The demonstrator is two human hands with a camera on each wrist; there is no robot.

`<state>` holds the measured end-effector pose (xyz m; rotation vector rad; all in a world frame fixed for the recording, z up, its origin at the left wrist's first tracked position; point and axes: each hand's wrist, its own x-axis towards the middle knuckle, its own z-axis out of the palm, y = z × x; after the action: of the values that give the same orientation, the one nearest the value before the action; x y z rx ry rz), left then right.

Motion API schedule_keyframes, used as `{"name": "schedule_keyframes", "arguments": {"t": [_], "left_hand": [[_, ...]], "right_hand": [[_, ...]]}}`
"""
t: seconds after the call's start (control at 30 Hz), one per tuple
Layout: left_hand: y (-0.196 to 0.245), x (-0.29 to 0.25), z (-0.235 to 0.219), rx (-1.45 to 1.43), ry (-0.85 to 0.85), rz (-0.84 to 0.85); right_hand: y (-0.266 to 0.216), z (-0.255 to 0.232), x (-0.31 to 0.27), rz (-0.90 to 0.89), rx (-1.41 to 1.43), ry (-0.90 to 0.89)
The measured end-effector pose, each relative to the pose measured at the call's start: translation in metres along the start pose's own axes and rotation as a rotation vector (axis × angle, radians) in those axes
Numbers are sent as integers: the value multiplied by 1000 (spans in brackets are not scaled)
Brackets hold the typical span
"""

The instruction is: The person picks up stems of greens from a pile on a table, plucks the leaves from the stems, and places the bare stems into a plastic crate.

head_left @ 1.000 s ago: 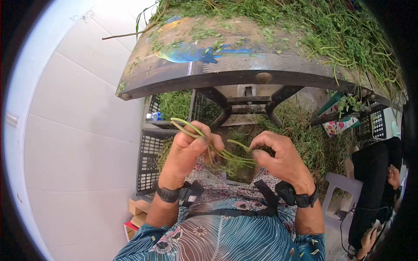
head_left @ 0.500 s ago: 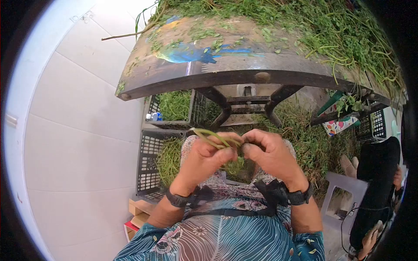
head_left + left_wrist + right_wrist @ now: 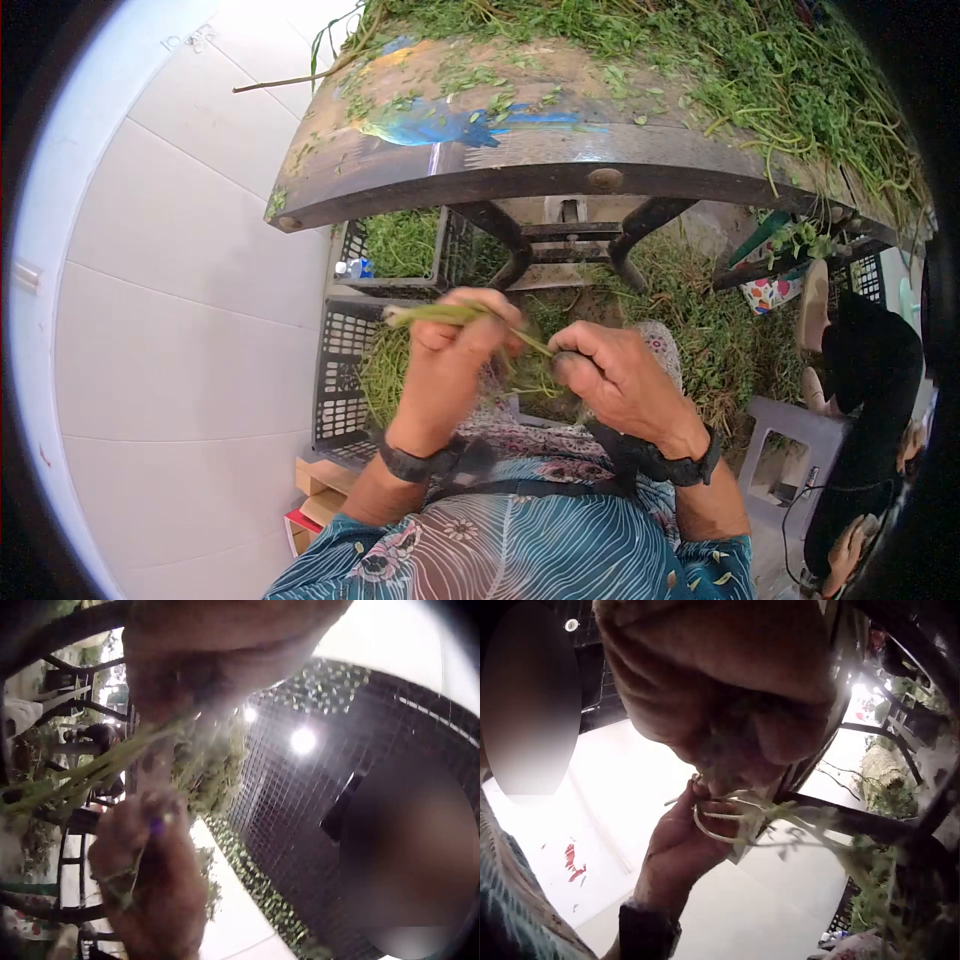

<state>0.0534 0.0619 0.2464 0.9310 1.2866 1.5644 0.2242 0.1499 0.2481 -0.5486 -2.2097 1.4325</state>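
In the head view the left hand (image 3: 447, 370) grips a small bundle of green stems (image 3: 440, 314), whose pale ends stick out to its left. The right hand (image 3: 628, 380), just to the right, pinches the other end of a stem between thumb and curled fingers. In the left wrist view, stems (image 3: 97, 769) extend out from under the near left hand (image 3: 217, 652), with the right hand (image 3: 154, 877) below. The right wrist view has the right hand (image 3: 727, 682) close up, the left hand (image 3: 679, 851) beyond it and thin stems (image 3: 716, 817) between them.
A wooden table (image 3: 560, 150) bearing heaped greens (image 3: 790, 80) stands ahead. Black crates (image 3: 340, 375) of stems and greens sit at the left, below the table. More greens (image 3: 700, 320) lie on the floor. At the right are a grey stool (image 3: 790, 420) and another person in black (image 3: 860, 400).
The hands came together around the stems, then moved apart again, the left one leftward with its bundle. The person at the right has shifted their feet.
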Motion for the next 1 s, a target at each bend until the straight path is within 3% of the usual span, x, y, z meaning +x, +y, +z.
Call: {"name": "schedule_keyframes", "arguments": {"t": [0.1, 0.2, 0.3, 0.4, 0.43, 0.53, 0.63, 0.73, 0.83, 0.93, 1.0], "left_hand": [[4, 10, -21, -276, 91, 46], [16, 19, -65, -496, 285, 106], [39, 23, -88, -640, 214, 232], [46, 18, -80, -635, 294, 188], [43, 17, -81, -664, 272, 177], [28, 21, -86, -694, 122, 121], [25, 22, -74, -724, 143, 75], [23, 22, -62, -750, 128, 42], [16, 24, -56, -783, 121, 0], [11, 23, -48, -805, 114, -53], [7, 22, -43, -720, 131, -69]], "right_hand": [[18, 2, -16, 136, 69, -19], [52, 6, -42, 290, 96, 47], [80, -4, -67, 726, 458, 238], [87, -15, -76, 680, 856, 399], [84, -15, -73, 701, 872, 457], [78, -13, -62, 580, 1001, 456], [66, -10, -49, 518, 962, 351], [48, -9, -37, 487, 792, 218], [36, 0, -23, 284, 384, 210], [15, 0, -10, 297, 311, 150], [11, 2, -1, 114, 164, 153]]}}
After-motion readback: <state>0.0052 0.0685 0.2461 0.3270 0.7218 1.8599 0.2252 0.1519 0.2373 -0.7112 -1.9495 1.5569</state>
